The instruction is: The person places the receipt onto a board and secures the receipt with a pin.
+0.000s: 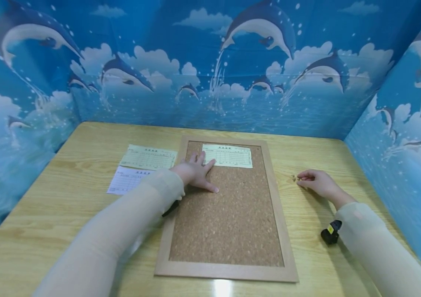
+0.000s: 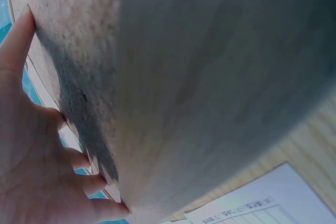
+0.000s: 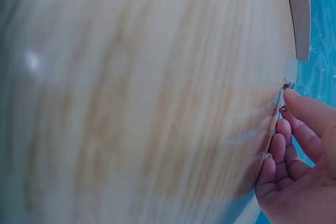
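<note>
My left hand (image 1: 195, 172) lies spread over the cork board (image 1: 229, 218), its fingertips on the lower left corner of a pale green printed form (image 1: 232, 156). That form sits flat near the board's top. Seen from the left wrist, the straight thumb (image 2: 18, 38) presses on the cork. To the right of the board, my right hand (image 1: 318, 182) is low at the table, thumb and forefinger pinching a tiny metallic push pin (image 3: 283, 107). Another small pin (image 3: 288, 84) lies just beyond the thumb tip. The other right fingers are curled in.
Left of the board, a second green form (image 1: 149, 157) and a white form (image 1: 125, 180) lie on the wooden table (image 1: 58, 198). The board has a raised wooden frame (image 1: 229, 270). Blue dolphin-print curtains (image 1: 203, 53) stand along the table's back and sides.
</note>
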A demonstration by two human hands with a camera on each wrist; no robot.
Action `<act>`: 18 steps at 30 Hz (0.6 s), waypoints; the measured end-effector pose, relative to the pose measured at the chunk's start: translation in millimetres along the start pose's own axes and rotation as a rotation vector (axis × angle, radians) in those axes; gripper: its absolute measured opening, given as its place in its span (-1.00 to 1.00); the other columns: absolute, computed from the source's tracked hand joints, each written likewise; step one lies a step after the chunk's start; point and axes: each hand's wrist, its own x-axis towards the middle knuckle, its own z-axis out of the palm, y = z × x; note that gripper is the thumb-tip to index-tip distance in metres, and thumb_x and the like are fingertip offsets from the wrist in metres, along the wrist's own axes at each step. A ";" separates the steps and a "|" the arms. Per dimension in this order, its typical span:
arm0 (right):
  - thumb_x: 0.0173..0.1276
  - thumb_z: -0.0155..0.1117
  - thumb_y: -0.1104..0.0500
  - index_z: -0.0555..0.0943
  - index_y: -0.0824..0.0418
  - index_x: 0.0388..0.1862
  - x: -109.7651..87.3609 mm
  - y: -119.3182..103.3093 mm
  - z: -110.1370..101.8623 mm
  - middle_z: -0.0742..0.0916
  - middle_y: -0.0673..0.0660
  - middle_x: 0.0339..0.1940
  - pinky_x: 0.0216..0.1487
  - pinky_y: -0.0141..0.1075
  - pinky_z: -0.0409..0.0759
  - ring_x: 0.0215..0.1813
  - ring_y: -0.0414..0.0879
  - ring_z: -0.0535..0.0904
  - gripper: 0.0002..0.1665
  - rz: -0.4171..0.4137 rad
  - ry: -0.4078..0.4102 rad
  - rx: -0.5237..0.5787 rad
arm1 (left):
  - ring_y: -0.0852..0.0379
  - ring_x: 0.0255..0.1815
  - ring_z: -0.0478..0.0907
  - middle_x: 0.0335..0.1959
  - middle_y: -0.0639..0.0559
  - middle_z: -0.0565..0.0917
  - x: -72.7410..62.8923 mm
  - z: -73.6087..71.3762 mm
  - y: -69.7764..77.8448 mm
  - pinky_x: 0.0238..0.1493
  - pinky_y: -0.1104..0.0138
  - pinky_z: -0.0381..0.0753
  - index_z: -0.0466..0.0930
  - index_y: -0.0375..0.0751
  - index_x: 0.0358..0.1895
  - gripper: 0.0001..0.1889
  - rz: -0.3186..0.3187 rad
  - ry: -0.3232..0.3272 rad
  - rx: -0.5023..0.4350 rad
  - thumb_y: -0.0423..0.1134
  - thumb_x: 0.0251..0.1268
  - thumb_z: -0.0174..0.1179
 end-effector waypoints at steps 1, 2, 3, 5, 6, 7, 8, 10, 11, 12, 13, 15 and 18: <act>0.36 0.18 0.09 0.47 0.45 0.10 0.1 -0.2 -0.2 0.61 0.27 -0.14 -0.13 -0.13 0.45 -0.12 0.07 0.51 -0.51 0.005 0.000 0.000 | -0.16 0.45 -0.54 0.47 -0.11 -0.51 -0.7 -0.1 0.2 0.35 -0.12 -0.20 -0.43 0.24 0.47 0.12 0.001 0.002 -0.002 0.55 -0.07 -0.02; 0.36 0.18 0.08 0.47 0.45 0.09 0.1 -0.4 -0.3 0.62 0.27 -0.14 -0.13 -0.13 0.45 -0.12 0.06 0.51 -0.50 0.008 0.000 -0.001 | -0.15 0.45 -0.54 0.47 -0.11 -0.50 -1.1 -0.3 0.4 0.35 -0.12 -0.20 -0.43 0.24 0.47 0.12 0.001 0.002 -0.001 0.55 -0.07 -0.02; 0.36 0.18 0.08 0.47 0.45 0.09 0.0 -0.7 -0.4 0.62 0.26 -0.14 -0.14 -0.13 0.45 -0.12 0.06 0.51 -0.50 0.010 0.001 -0.001 | -0.15 0.45 -0.54 0.47 -0.11 -0.50 -1.3 -0.4 0.4 0.35 -0.12 -0.20 -0.43 0.23 0.47 0.11 0.001 0.003 0.000 0.55 -0.07 -0.02; 0.36 0.18 0.06 0.48 0.45 0.09 0.1 -1.0 -0.5 0.62 0.26 -0.15 -0.14 -0.13 0.45 -0.13 0.06 0.51 -0.49 0.017 0.004 -0.004 | -0.15 0.45 -0.54 0.47 -0.11 -0.50 -1.1 -0.4 0.1 0.35 -0.12 -0.20 -0.43 0.23 0.47 0.12 0.001 0.004 -0.003 0.55 -0.07 -0.02; 0.36 0.18 0.06 0.48 0.45 0.08 0.3 -1.0 -0.3 0.63 0.25 -0.16 -0.14 -0.14 0.45 -0.14 0.05 0.52 -0.49 0.019 0.007 -0.006 | -0.15 0.45 -0.54 0.47 -0.11 -0.50 -1.0 -0.3 0.0 0.35 -0.12 -0.20 -0.43 0.23 0.48 0.12 0.001 0.004 -0.005 0.55 -0.07 -0.02; 0.36 0.18 0.05 0.48 0.45 0.08 0.4 -1.0 -0.3 0.63 0.25 -0.16 -0.14 -0.13 0.45 -0.14 0.06 0.52 -0.49 0.020 0.008 -0.008 | -0.15 0.45 -0.54 0.47 -0.11 -0.50 -0.9 -0.3 -0.1 0.35 -0.12 -0.20 -0.43 0.23 0.48 0.12 0.001 0.004 -0.008 0.55 -0.08 -0.02; 0.36 0.18 0.05 0.48 0.45 0.08 0.2 -0.7 -0.4 0.63 0.25 -0.16 -0.15 -0.12 0.45 -0.14 0.06 0.52 -0.49 0.019 0.010 -0.010 | -0.15 0.45 -0.54 0.47 -0.11 -0.50 -1.0 -0.3 -0.1 0.35 -0.12 -0.21 -0.43 0.23 0.48 0.12 0.002 0.004 -0.011 0.55 -0.07 -0.02; 0.36 0.18 0.04 0.49 0.44 0.07 0.4 0.1 -0.4 0.63 0.25 -0.17 -0.15 -0.11 0.45 -0.14 0.07 0.52 -0.49 0.021 0.013 -0.016 | -0.15 0.45 -0.54 0.47 -0.11 -0.50 -1.1 -0.4 -0.2 0.35 -0.12 -0.21 -0.42 0.23 0.48 0.12 0.003 0.003 -0.017 0.55 -0.07 -0.01; 0.36 0.18 0.03 0.49 0.44 0.07 0.6 0.5 -0.2 0.63 0.25 -0.17 -0.16 -0.11 0.45 -0.14 0.07 0.52 -0.49 0.023 0.015 -0.017 | -0.15 0.45 -0.55 0.47 -0.11 -0.51 -1.1 -0.4 -0.1 0.35 -0.11 -0.22 -0.42 0.23 0.48 0.12 0.003 0.002 -0.019 0.54 -0.07 -0.01; 0.36 0.17 0.03 0.49 0.44 0.06 0.7 1.0 -0.2 0.63 0.26 -0.17 -0.16 -0.10 0.45 -0.15 0.07 0.52 -0.49 0.024 0.016 -0.017 | -0.14 0.45 -0.55 0.47 -0.11 -0.51 -1.1 -0.7 0.0 0.35 -0.11 -0.22 -0.42 0.23 0.48 0.12 0.003 0.000 -0.021 0.54 -0.07 -0.01; 0.37 0.17 0.03 0.49 0.43 0.06 0.8 1.5 -0.1 0.63 0.26 -0.17 -0.16 -0.10 0.46 -0.15 0.07 0.52 -0.49 0.026 0.016 -0.016 | -0.15 0.45 -0.55 0.47 -0.11 -0.51 1.1 0.2 -0.5 0.35 -0.13 -0.22 -0.42 0.23 0.48 0.13 0.003 0.000 -0.022 0.55 -0.08 0.00; 0.38 0.16 0.03 0.50 0.42 0.06 0.8 1.6 0.3 0.63 0.25 -0.16 -0.17 -0.10 0.46 -0.15 0.07 0.52 -0.51 0.033 0.019 -0.015 | -0.15 0.45 -0.55 0.47 -0.11 -0.50 0.8 -0.3 -0.3 0.35 -0.12 -0.22 -0.42 0.23 0.48 0.13 0.002 -0.004 -0.021 0.55 -0.09 0.00; 0.39 0.14 0.04 0.50 0.41 0.05 0.7 2.0 0.8 0.62 0.25 -0.16 -0.17 -0.10 0.46 -0.16 0.06 0.51 -0.53 0.038 0.024 -0.015 | -0.14 0.45 -0.55 0.47 -0.11 -0.50 2.6 0.1 -0.3 0.35 -0.12 -0.23 -0.42 0.23 0.48 0.14 0.001 -0.006 -0.020 0.56 -0.11 0.00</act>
